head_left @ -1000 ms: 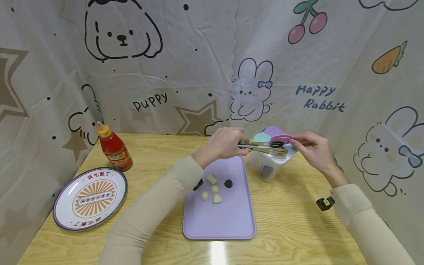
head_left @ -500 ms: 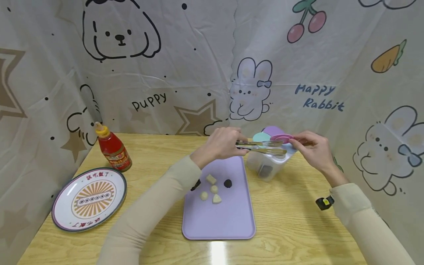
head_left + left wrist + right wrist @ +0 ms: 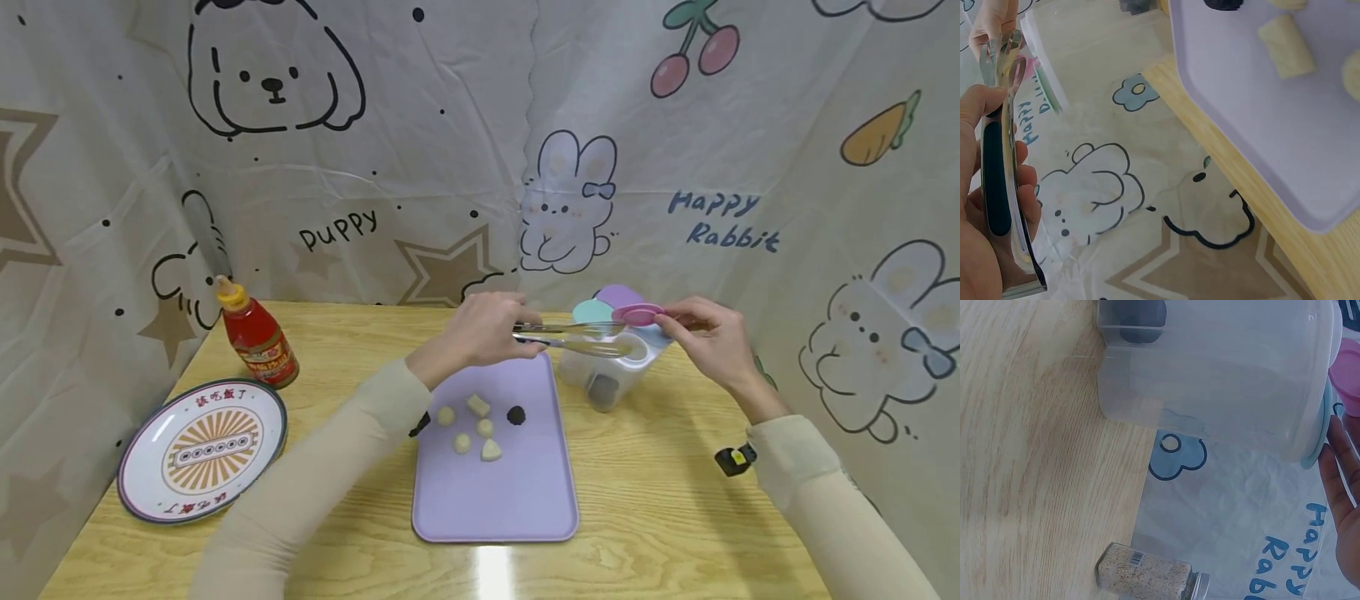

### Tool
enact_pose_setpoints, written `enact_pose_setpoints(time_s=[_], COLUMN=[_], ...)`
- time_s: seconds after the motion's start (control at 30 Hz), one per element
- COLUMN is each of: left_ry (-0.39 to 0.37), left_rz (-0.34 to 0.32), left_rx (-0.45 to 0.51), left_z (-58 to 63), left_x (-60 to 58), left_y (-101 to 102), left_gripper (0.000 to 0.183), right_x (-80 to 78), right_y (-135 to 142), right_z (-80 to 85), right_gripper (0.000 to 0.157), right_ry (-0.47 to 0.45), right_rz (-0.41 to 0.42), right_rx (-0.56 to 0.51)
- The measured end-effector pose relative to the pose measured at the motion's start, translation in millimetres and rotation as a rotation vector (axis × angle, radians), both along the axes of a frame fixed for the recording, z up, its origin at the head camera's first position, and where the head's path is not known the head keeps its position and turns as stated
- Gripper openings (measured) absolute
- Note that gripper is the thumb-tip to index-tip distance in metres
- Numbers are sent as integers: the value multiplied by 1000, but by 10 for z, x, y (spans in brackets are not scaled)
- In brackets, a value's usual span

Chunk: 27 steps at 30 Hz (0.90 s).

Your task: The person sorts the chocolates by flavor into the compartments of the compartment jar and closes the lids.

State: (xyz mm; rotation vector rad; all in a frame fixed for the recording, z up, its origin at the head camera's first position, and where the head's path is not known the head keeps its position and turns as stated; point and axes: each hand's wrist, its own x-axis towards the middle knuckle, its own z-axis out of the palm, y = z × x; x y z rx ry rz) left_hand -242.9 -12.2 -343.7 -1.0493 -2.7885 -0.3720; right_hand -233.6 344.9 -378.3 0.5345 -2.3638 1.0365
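In the head view, my left hand [image 3: 487,329] holds metal tongs [image 3: 581,347], their arms apart and nothing visible between them. The tips reach over the translucent seasoning box [image 3: 600,387], beside a round opening. With fingertips and thumb, my right hand [image 3: 708,337] holds up a pink lid [image 3: 637,314] at the box's top. Mint, purple and blue lids sit around it. A dark piece [image 3: 1141,319] shows low in the box in the right wrist view. The left wrist view shows dark inlay on the tongs' handle [image 3: 997,181], gripped between thumb and fingers.
A lilac tray [image 3: 498,504] carries several pale pieces [image 3: 491,451] and a dark lump [image 3: 516,415]. A patterned plate [image 3: 255,479] and red sauce bottle [image 3: 262,346] stand left. A glass jar of grains [image 3: 1147,573] is near the box. Patterned curtains hang around the table.
My left hand and the tongs have shifted left over the box, and another pale piece on the tray shows from behind the sleeve. The right hand keeps the pink lid raised.
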Motion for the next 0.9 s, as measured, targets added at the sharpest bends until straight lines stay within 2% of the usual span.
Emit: enact_pose_setpoints(time_s=[0.3,0.53,0.9], left_ry=[0,-18,-70], left_rz=[-1,-3,57], left_rx=[2,-12,-19], left_z=[-135,-329,-630], left_x=[115,197,340], left_y=[-349,-640,-994], left_gripper=[38,37,36], right_x=[-9,-7,0], right_y=[-1,8,1], right_z=[-11,-10,-9], right_gripper=[13,14,14], right_ry=[9,12,0], right_rz=[0,10,6], right_rx=[11,11,6])
